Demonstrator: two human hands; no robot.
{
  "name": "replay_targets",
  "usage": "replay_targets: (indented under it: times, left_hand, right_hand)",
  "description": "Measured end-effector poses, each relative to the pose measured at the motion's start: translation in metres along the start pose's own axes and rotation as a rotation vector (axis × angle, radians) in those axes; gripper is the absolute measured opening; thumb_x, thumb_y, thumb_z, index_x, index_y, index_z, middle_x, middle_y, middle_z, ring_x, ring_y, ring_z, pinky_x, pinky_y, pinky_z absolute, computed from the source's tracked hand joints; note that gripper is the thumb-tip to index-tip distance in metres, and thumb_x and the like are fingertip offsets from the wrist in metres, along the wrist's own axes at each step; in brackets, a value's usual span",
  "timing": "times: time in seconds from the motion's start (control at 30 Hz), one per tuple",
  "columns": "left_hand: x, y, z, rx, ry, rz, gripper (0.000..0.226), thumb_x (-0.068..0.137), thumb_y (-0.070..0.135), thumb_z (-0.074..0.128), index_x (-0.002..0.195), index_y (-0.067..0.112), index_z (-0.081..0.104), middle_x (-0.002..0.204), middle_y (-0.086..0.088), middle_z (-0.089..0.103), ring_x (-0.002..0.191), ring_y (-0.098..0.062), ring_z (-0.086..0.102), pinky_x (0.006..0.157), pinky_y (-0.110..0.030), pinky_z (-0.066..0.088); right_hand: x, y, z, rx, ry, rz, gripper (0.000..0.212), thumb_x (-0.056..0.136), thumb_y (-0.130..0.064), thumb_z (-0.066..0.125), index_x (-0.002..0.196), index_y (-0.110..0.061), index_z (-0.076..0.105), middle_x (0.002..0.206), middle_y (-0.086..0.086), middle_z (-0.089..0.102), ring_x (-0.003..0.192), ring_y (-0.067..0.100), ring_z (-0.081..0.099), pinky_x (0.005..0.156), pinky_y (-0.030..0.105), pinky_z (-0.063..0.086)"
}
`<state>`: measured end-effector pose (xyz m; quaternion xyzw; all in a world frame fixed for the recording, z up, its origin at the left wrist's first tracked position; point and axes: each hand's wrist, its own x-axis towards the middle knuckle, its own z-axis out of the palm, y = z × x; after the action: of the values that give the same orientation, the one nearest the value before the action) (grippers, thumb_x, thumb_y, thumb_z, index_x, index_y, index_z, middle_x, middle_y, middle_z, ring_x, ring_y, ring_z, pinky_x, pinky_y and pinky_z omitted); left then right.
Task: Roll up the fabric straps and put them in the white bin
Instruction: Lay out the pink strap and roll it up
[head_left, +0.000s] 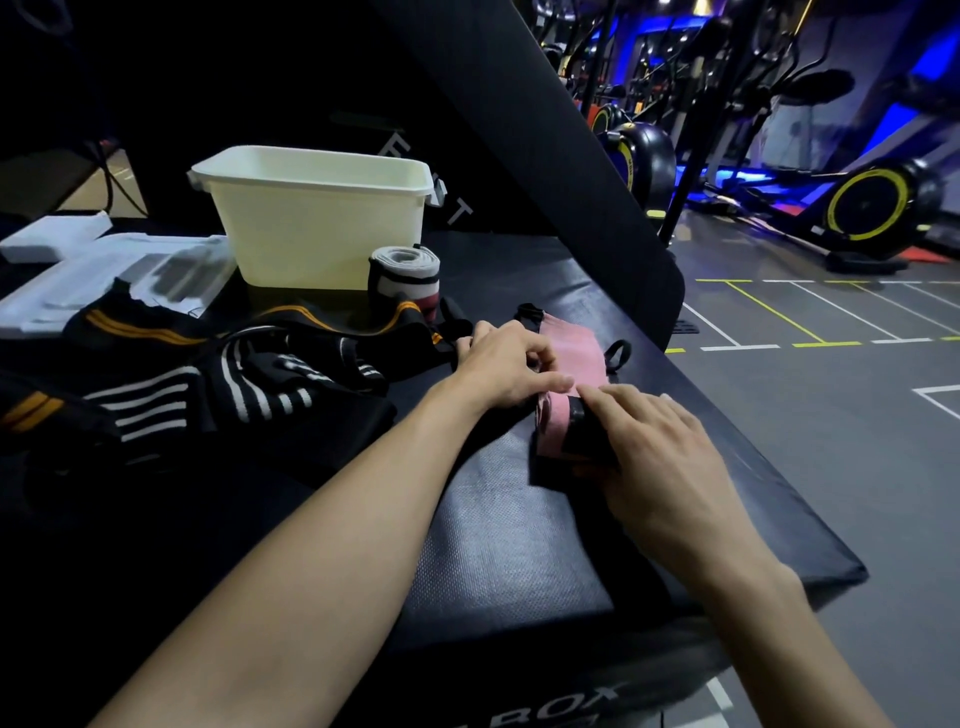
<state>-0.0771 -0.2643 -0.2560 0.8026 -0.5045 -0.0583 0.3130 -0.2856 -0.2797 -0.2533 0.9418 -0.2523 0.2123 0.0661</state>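
On top of a black padded box (509, 545), near its right edge, lies a pink strap (569, 364) with black ends, partly wound into a roll at the near end. The left hand (506, 366) pinches the pink fabric between thumb and fingertips, just behind the roll. The right hand (657, 447) lies over the roll's black patch with fingers spread flat, pressing rather than clenching, thumb tucked under the near side. A small black loop (617, 353) at the strap's far side rests on the pad.

Behind and to the left stands the white bin (322, 228), upright; its inside cannot be seen from this angle. Just beside its front right corner stands a rolled grey strap (405, 275) with a dark red band, on end, outside the bin. Left of the hands lies a loose heap of black straps (249, 364), some with white stripes, some with orange ones. Farther left sit white foam trays (78, 270).

White letters reading "BOX" (566, 709) show on the pad's front face, the start of the word cut off. Faint pale letters on the dark panel behind the bin are too partial to read. Exercise bikes (872, 202) with yellow-rimmed wheels stand on the floor to the right
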Motion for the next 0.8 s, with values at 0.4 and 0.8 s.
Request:
replay_targets:
  times: [0.4, 0.8]
  left_hand:
    - [-0.003, 0.000, -0.010, -0.031, -0.052, -0.007, 0.035, 0.070, 0.061, 0.084, 0.085, 0.030, 0.075, 0.095, 0.015, 0.067, 0.116, -0.018, 0.039, 0.097, -0.036, 0.027]
    - [-0.002, 0.001, -0.009, -0.118, -0.044, 0.009, 0.025, 0.068, 0.050, 0.090, 0.080, 0.034, 0.076, 0.085, 0.017, 0.074, 0.097, -0.001, 0.064, 0.104, -0.039, 0.035]
  right_hand:
    - [-0.009, 0.001, -0.017, 0.092, -0.004, -0.079, 0.067, 0.066, -0.036, 0.087, 0.121, -0.037, 0.048, 0.105, -0.015, 0.063, 0.101, 0.016, 0.063, 0.077, 0.037, 0.034]
    - [-0.007, 0.015, -0.033, 0.362, -0.216, -0.088, 0.036, 0.088, -0.057, 0.064, 0.119, -0.040, 0.054, 0.085, -0.020, 0.060, 0.077, 0.004, 0.053, 0.075, 0.037, 0.039]
